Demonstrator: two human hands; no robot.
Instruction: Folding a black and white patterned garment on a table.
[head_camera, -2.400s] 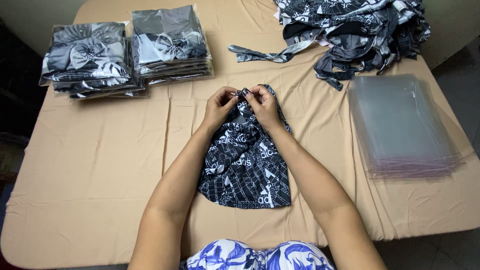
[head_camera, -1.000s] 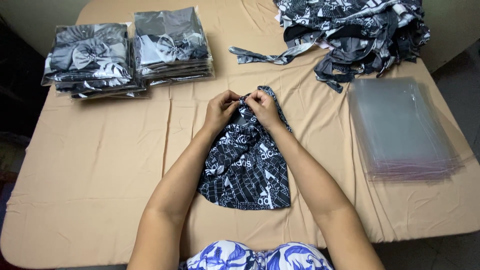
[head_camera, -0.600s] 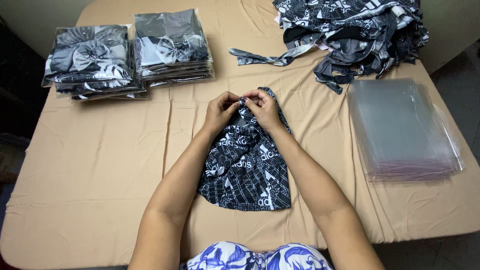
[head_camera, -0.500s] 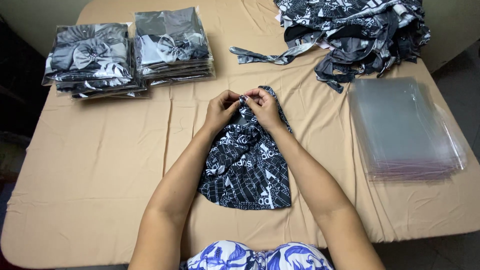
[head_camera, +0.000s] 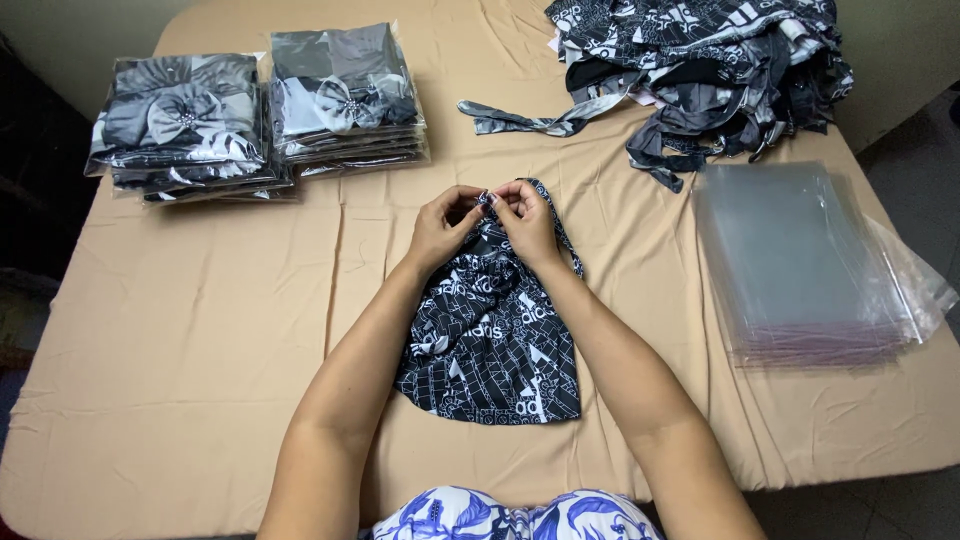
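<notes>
Left and near edges of the cloth-covered table (head_camera: 200, 340) lie open; packed stacks (head_camera: 260, 110), fabric heap (head_camera: 700, 70) and clear bags (head_camera: 800, 260) obstruct far corners and right edge.

hands 2 (head_camera: 440, 228) | packed stacks 2 (head_camera: 185, 125) | clear bag stack 1 (head_camera: 810, 265) | loose garment heap 1 (head_camera: 700, 60) | flat garment 1 (head_camera: 495, 330)

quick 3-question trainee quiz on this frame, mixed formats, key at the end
1. True or false: both hands pinch the top end of the black-and-white patterned fabric piece.
2. The stack of clear plastic bags lies nearer which hand? A) left hand B) right hand
3. How many stacks of bagged pieces sit at the far left of the table?

Key:
1. True
2. B
3. Two: left bagged stack, right bagged stack
</notes>
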